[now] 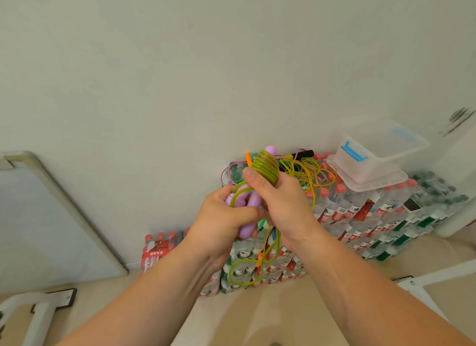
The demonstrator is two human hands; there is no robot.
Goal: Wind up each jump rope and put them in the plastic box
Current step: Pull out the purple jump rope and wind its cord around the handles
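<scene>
Grips green rope [266,168] wound on purple handles [253,200] with right hand [282,204], fingers [257,180] curled; clutches lower handle with left hand [221,218]. Holds it mid-air, left of box [371,162] atop bottle packs [360,213].

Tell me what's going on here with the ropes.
A person is winding a green jump rope around its purple handles. The right hand grips the wound part; the left hand holds the handles lower down. A loose loop hangs below. Other ropes lie tangled on stacked water-bottle packs beside the plastic box.
</scene>
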